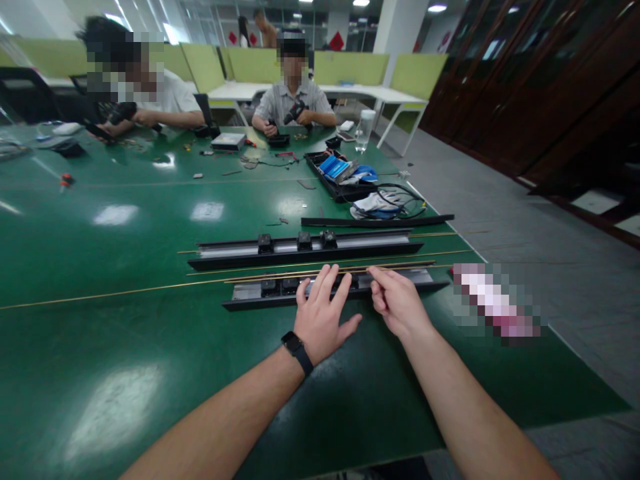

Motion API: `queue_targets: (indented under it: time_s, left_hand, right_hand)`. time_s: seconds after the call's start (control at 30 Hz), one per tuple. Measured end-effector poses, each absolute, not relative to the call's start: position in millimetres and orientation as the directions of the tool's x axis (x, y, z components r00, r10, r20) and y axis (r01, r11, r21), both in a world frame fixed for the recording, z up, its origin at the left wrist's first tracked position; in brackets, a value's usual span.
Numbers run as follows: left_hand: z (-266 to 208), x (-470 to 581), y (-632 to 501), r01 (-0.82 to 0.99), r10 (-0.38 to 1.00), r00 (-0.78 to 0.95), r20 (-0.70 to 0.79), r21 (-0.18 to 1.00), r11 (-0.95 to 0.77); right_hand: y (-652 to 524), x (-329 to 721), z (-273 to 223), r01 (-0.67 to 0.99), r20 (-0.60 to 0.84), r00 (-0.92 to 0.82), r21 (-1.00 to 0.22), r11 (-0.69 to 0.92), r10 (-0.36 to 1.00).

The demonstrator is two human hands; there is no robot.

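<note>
My left hand point(324, 310), with a dark watch on its wrist, lies with spread fingers over the nearer black channel point(295, 302). Its fingertips reach the thin brass rods point(280, 275) that run lengthwise along this channel. Black blocks point(270, 287) sit inside the channel, partly covered by my hand. My right hand point(397, 303) is closed in a pinch at the rods near the channel's right part, its fingertips on a thin brass rod. Just behind lies a second black channel point(310, 253) with three black blocks point(304, 241) in it.
Farther back lie a black strip point(375, 221), a black tray point(345, 193) with blue items, and coiled cables point(400, 200). A pink blurred object point(495, 300) rests at the right table edge. Two people sit across the green table point(125, 267) holding power drills point(295, 112); a bottle point(365, 131) stands there.
</note>
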State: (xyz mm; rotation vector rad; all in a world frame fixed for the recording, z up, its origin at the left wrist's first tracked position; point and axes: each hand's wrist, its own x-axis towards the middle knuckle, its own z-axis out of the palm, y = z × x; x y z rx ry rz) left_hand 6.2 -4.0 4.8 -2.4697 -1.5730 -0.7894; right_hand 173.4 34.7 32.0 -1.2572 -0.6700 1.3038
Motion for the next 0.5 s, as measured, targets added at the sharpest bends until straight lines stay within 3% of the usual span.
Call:
queue_targets:
  time_s: [0.5]
  left_hand:
    - [4.2,6.1,-3.8,0.867,0.815,0.327,0.479,0.192,-0.460]
  right_hand:
    - [35.3,172.0,34.8,-0.358,-0.297,0.278,-0.914,-0.189,0.913]
